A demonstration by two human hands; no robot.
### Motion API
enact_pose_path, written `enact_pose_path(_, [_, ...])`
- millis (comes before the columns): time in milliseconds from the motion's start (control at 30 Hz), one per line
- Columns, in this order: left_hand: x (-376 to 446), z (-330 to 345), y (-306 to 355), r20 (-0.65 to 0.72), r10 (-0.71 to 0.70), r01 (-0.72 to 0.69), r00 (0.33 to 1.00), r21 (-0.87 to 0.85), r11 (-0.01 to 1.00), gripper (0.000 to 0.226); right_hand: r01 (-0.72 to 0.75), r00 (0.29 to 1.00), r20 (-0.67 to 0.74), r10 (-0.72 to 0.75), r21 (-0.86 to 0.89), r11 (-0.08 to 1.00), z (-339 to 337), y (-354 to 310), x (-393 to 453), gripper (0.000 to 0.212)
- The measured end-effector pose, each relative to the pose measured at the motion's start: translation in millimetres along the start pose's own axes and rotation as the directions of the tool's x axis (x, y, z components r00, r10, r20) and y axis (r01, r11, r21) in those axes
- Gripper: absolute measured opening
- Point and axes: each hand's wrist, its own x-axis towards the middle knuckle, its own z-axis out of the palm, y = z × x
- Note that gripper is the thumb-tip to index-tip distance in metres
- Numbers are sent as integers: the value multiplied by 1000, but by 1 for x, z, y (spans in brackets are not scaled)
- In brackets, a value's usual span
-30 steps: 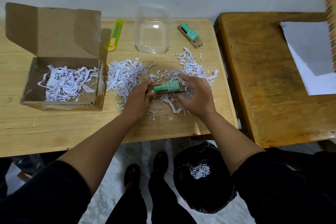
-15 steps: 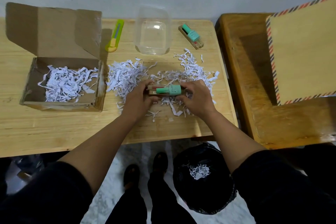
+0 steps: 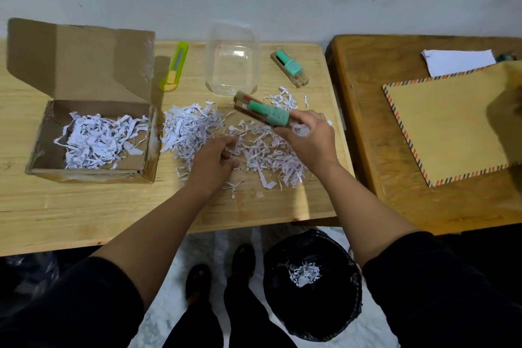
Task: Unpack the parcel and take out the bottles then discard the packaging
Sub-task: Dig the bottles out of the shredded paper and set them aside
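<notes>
An open cardboard box (image 3: 93, 133) is seen at the left end of the light wooden bench (image 3: 84, 206), its lid raised toward the far edge and shredded paper (image 3: 96, 141) lying inside. Near the far edge, just right of the lid, a green and yellow utility knife (image 3: 174, 67) is laid, and beside it a clear plastic container (image 3: 232, 61) is stood. More loose shredded paper (image 3: 254, 147) is spread over the middle of the bench. The left hand (image 3: 213, 159) is lowered into this heap with its fingers curled into the strands; whether any are actually gripped cannot be told. The right hand (image 3: 309, 138) is raised above the heap, and a mint-capped bottle in a brown sleeve (image 3: 261, 111) is gripped in it, tilted with its far end toward the container. A second mint-capped bottle (image 3: 289, 68) is laid near the far right corner. Below the near edge, a black-lined bin (image 3: 313, 285) with some shreds in it is seen on the floor. On the darker bench (image 3: 381, 121) to the right, a striped-edged brown envelope (image 3: 452, 124) and white paper (image 3: 457, 61) are laid.
</notes>
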Motion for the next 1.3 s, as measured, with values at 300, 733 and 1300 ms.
enact_pose_path(300, [5,3,1,50,-6,4,999,36,999,50,-185,942,-245,230,192,964,-7,-3,60,44])
enact_pose_path(733, [6,2,3,74,-60,58,995,21,998,47,-359,843,-245,478,405,841,-2,25,161,41])
enact_pose_path(1300, [6,-1,9,65,2,-10,998,133,991,41,-388,899,-135,417,199,900,-3,35,136,53])
